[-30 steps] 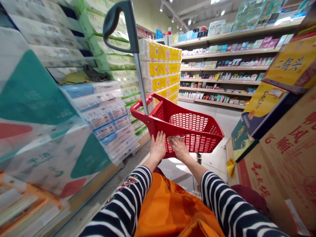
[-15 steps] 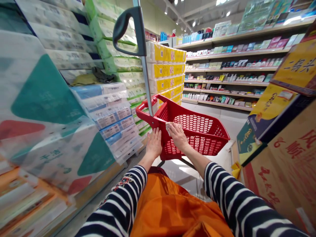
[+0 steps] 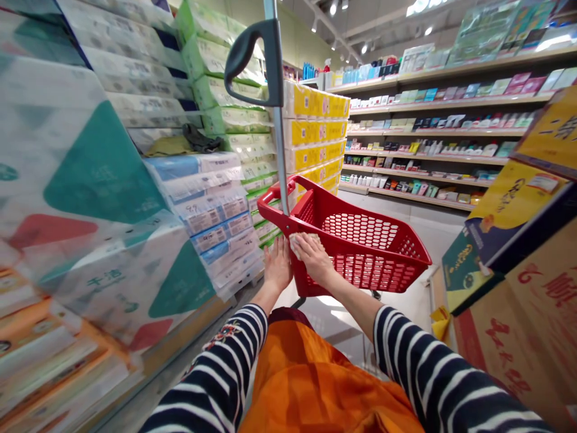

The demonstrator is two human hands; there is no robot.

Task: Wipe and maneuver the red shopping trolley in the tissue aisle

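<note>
A red plastic shopping basket (image 3: 374,240) with a perforated side stands in front of me, its pull handle (image 3: 274,63) of dark plastic raised on a metal rod. My right hand (image 3: 315,255) presses a pale cloth (image 3: 303,239) flat against the basket's near side, close to its left corner. My left hand (image 3: 278,264) rests at that left edge, fingers stretched out and together, with no object in it. The cloth is partly covered by the right fingers.
Stacked tissue packs (image 3: 216,222) rise close on my left, with yellow packs (image 3: 315,132) behind the basket. Cardboard boxes (image 3: 518,337) stand close on the right. Shelves (image 3: 433,132) of small goods line the back, beyond the pale floor (image 3: 396,207).
My right hand has slid left along the basket's side with the cloth, nearer to my left hand. The basket has turned slightly, and the view has shifted a little.
</note>
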